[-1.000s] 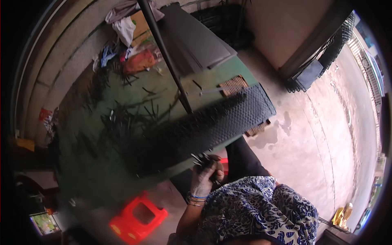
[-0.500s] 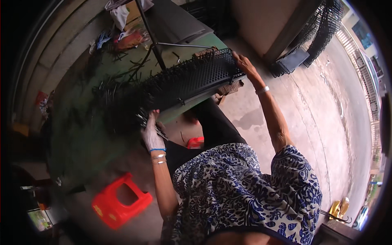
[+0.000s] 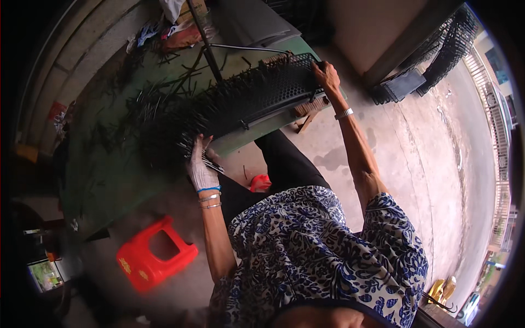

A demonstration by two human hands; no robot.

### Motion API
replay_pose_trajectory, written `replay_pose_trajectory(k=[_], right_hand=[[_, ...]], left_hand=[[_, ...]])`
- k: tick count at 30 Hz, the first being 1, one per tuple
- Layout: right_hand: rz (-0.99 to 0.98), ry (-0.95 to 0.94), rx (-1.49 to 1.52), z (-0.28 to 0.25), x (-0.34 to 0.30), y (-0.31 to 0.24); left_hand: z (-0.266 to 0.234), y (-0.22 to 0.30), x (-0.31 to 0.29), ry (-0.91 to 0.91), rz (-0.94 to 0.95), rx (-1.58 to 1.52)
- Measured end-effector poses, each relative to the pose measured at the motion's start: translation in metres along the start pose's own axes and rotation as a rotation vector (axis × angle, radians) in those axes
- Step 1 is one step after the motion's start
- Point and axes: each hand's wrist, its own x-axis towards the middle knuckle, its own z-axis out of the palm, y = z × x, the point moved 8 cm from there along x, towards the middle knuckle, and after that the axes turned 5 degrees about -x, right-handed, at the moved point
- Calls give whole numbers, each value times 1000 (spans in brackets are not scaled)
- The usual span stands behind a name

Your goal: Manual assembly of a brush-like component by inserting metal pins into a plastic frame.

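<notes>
A long black mesh panel (image 3: 295, 82), full of small holes, lies across the green table (image 3: 235, 145). Many thin black strips (image 3: 213, 104) stick up along its left and middle parts. At the panel's right end, my bare right hand (image 3: 326, 76) is closed around the corner of its edge. My left hand (image 3: 203, 167), in a pale knitted glove with fingertips bare, is at the near left end. It holds a bundle of thin dark strips (image 3: 212, 164) that poke out on both sides of the palm. Part of its fingers is hidden by shadow and strips.
Loose strips (image 3: 147, 101) litter the table's left side. A dark metal post (image 3: 203, 38) with a bent rod rises behind the panel. A red plastic stool (image 3: 158, 254) stands on the floor at lower left. Curved black mesh pieces (image 3: 451, 52) lean at the far right.
The panel's right end has shifted slightly up and my right hand has closed more around its corner. My left hand, still with its strips, has moved a little up against the panel's near edge.
</notes>
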Motion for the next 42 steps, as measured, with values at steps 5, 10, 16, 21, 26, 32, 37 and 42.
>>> replay_pose_trajectory(k=[5,10,16,21,26,32,37,42], right_hand=[[-66,-9,-21,20,-4,-34],[-324,389,204,-36,-57,-56],[-651,-23,1126,-38,-244,-154],[-681,23,890,-19,-261,-162],[-440,-483,929,7,-254,-151],[-345,-955,735,15,-243,-162],[-576,-832,644,19,-238,-180],[-564,-972,721,39,-235,-192]], left_hand=[[-2,8,-25,50,-4,63],[44,-23,-53,-119,-198,-172],[111,-39,-49,-476,-266,-485],[91,-78,-48,-351,230,-42],[68,-81,-73,41,-88,148],[79,-54,-99,-155,-113,-9],[67,-51,-89,-154,-113,-46],[55,-45,-76,-59,-123,-17]])
